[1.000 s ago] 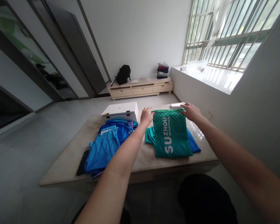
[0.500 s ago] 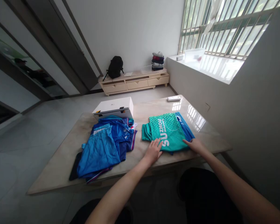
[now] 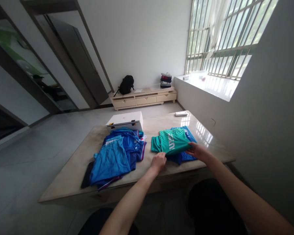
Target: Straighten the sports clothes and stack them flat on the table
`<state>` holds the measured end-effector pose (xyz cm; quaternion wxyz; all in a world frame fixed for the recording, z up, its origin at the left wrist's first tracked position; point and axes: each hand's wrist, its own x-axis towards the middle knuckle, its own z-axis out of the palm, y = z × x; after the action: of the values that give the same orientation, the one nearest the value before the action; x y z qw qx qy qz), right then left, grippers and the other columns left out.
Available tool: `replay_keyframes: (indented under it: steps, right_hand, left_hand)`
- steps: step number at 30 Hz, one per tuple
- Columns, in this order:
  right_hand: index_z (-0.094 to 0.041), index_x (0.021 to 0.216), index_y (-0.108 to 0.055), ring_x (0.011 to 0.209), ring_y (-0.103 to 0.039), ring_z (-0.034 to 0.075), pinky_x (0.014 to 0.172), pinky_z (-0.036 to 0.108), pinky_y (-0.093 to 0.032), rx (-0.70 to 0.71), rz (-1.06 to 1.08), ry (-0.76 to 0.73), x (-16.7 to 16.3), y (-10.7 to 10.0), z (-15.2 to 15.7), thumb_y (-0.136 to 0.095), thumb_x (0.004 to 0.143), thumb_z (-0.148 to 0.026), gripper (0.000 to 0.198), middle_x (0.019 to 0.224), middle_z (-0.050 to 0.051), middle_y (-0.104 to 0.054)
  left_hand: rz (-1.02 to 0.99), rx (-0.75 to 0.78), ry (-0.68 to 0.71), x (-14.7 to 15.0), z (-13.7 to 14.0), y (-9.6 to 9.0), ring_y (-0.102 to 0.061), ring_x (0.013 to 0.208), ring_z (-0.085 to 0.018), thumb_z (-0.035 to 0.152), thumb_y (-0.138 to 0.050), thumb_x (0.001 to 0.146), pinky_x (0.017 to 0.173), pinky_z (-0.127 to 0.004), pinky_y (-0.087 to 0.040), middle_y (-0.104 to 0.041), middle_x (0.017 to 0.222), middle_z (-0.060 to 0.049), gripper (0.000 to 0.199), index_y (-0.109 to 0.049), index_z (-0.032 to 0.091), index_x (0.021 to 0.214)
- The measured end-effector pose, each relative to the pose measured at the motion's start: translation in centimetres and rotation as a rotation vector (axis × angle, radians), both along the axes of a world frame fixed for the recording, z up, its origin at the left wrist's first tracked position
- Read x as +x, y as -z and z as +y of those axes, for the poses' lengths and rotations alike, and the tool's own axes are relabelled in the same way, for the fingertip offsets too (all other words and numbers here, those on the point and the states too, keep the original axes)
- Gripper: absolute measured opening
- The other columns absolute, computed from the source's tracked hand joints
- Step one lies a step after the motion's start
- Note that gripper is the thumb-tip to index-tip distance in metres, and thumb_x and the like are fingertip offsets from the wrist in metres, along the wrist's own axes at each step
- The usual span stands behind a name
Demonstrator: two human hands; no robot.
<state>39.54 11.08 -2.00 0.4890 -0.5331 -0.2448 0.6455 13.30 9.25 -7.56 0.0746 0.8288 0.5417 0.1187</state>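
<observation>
A green T-shirt with white lettering lies partly folded on top of blue folded clothing. My left hand is closed on the shirt's near left edge. At its right edge, my right hand pinches the cloth, with the near part of the shirt raised off the blue layer. Left of these lies a loose heap of blue clothes, with light-blue shorts on top and a dark-blue jersey beneath. A dark flat item pokes out under the heap's left side.
Behind the heap stands a white box on the marble table. A white remote-like object sits at the far edge. Beyond, a low cabinet holds a black backpack and stacked clothes. A person shows at far left.
Both hands have taken hold of the green shirt's near edge and lifted it, so the lettering is bent and more blue cloth shows below. The view has tilted upward.
</observation>
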Motion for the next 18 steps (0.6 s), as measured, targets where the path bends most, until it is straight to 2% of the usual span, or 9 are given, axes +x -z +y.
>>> replay_keyframes:
  steps: [5,7,9,11,13,15,18]
  right_hand:
    - [-0.022,0.092,-0.059,0.086,-0.074,0.017,0.084,0.034,-0.067,0.118,0.166,0.091,1.1,-4.9,-4.0,-0.064,0.089,-0.018,0.007,0.088,0.003,-0.071]
    - [-0.023,0.093,-0.059,0.084,-0.073,0.015,0.083,0.031,-0.067,0.163,0.267,0.170,2.1,-6.1,-6.2,-0.061,0.092,-0.017,0.007,0.087,0.001,-0.071]
    - [-0.023,0.091,-0.059,0.079,-0.072,0.013,0.079,0.026,-0.067,0.177,0.340,0.256,3.2,-7.0,-7.9,-0.054,0.097,-0.016,0.011,0.083,0.001,-0.070]
    - [-0.022,0.085,-0.058,0.072,-0.070,0.010,0.074,0.021,-0.066,0.183,0.288,0.304,4.2,-7.8,-8.4,-0.043,0.102,-0.015,0.024,0.076,0.000,-0.067]
    - [-0.022,0.077,-0.053,0.063,-0.066,0.008,0.067,0.018,-0.064,0.207,0.178,0.321,5.4,-9.0,-7.7,-0.034,0.104,-0.013,0.035,0.067,-0.001,-0.061]
    - [-0.022,0.071,-0.047,0.055,-0.060,0.007,0.060,0.015,-0.061,0.246,0.100,0.326,6.6,-11.0,-5.6,-0.029,0.105,-0.012,0.039,0.061,-0.003,-0.055]
    - [-0.022,0.070,-0.044,0.050,-0.053,0.006,0.053,0.013,-0.055,0.323,-0.006,0.293,8.1,-15.5,-0.4,-0.030,0.106,-0.013,0.040,0.058,-0.005,-0.048]
  left_hand:
    - [-0.078,0.215,-0.042,-1.1,-2.1,-9.4,-0.059,0.117,-0.026,0.021,-0.040,0.101,0.101,-0.038,-0.047,-0.067,0.116,-0.012,0.025,-0.062,0.018,0.112]
    - [-0.103,0.299,0.003,-0.7,-3.1,-12.9,-0.061,0.110,-0.027,0.024,-0.041,0.102,0.098,-0.038,-0.047,-0.067,0.110,-0.011,0.023,-0.063,0.019,0.108]
    - [-0.149,0.301,0.073,0.4,-3.5,-15.5,-0.064,0.102,-0.026,0.027,-0.042,0.102,0.092,-0.036,-0.048,-0.069,0.105,-0.011,0.024,-0.064,0.020,0.108]
    - [-0.264,0.189,0.124,1.9,-3.1,-17.0,-0.066,0.096,-0.027,0.030,-0.047,0.102,0.087,-0.035,-0.049,-0.071,0.101,-0.010,0.023,-0.067,0.021,0.107]
    - [-0.399,0.065,0.144,3.7,-2.0,-17.8,-0.068,0.091,-0.027,0.032,-0.054,0.098,0.084,-0.035,-0.049,-0.073,0.094,-0.009,0.019,-0.070,0.021,0.100]
    - [-0.503,-0.003,0.153,5.5,-0.4,-18.2,-0.068,0.089,-0.027,0.032,-0.060,0.095,0.085,-0.035,-0.049,-0.073,0.086,-0.008,0.017,-0.071,0.021,0.090]
    - [-0.634,-0.031,0.148,7.8,2.1,-18.2,-0.068,0.092,-0.025,0.035,-0.062,0.094,0.086,-0.033,-0.050,-0.074,0.087,-0.006,0.019,-0.072,0.020,0.087]
